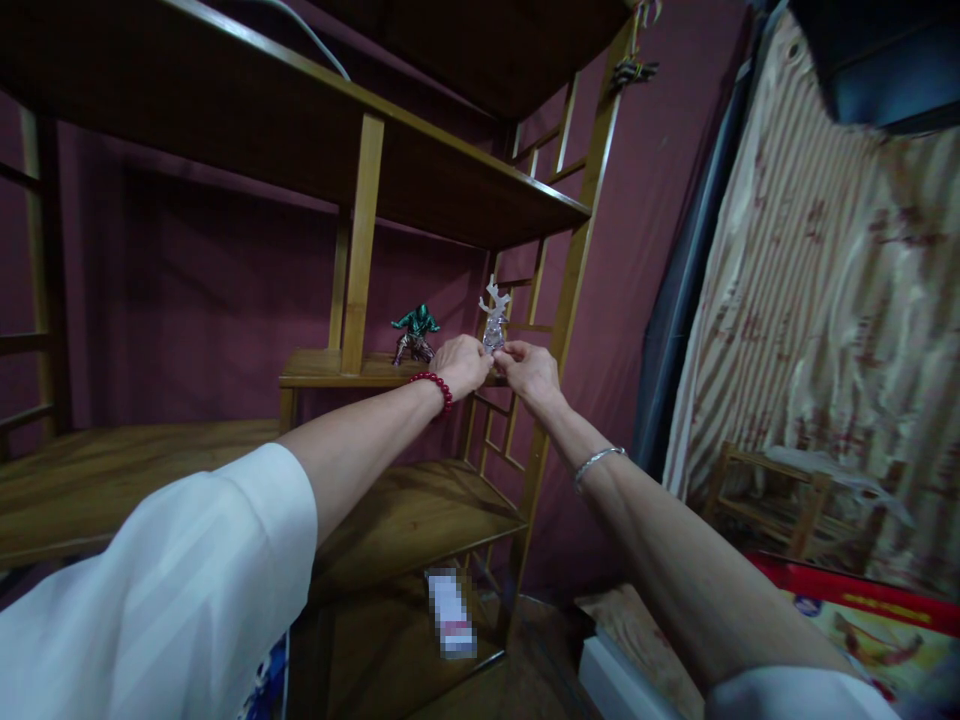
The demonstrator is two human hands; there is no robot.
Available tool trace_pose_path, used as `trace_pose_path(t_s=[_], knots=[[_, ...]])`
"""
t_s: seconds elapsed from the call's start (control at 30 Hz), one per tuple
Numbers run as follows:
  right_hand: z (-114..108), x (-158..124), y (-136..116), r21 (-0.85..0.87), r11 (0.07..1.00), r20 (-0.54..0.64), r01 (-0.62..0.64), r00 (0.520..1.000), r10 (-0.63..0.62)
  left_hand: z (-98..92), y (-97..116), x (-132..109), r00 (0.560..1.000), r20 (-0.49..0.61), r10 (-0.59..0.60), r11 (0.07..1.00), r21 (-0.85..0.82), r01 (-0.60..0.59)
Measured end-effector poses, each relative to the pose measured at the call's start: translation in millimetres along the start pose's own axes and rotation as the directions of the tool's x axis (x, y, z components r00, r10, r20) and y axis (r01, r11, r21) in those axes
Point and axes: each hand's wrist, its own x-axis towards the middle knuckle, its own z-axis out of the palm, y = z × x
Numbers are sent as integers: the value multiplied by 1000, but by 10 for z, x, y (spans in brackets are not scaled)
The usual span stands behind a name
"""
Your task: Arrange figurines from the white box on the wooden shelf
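Both my arms reach out to a small raised wooden shelf [322, 372]. A pale, clear figurine with antler-like branches [494, 318] stands at the shelf's right end. My left hand [460, 363], with a red bead bracelet on the wrist, is closed around the figurine's base from the left. From the right, my right hand [529, 370], with a silver bangle on the wrist, pinches the same base. A small green and dark crouching figure [415, 334] stands on the shelf just left of my left hand.
The wooden shelving unit [465, 205] has wide boards above and below, with lattice side frames. A small blurred box [451, 612] lies on the lowest board. A striped curtain [825, 300] hangs at right, behind a small wooden rack [772, 500] and a red printed box [862, 610].
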Motion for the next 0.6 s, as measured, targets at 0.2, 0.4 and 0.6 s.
trace_pose_path(t_s=[0.2,0.4,0.6], knots=[[28,31,4,-5,1000,10,-12,1000,12,-9,23,35,1000,13,-19,1000,10,19],[61,93,39,-17,1000,17,-9,1000,10,-2,25,91,999,15,-41,999,15,41],[81,116,22,-121,992,12,20,1000,-19,-6,53,95,998,27,-57,998,24,57]])
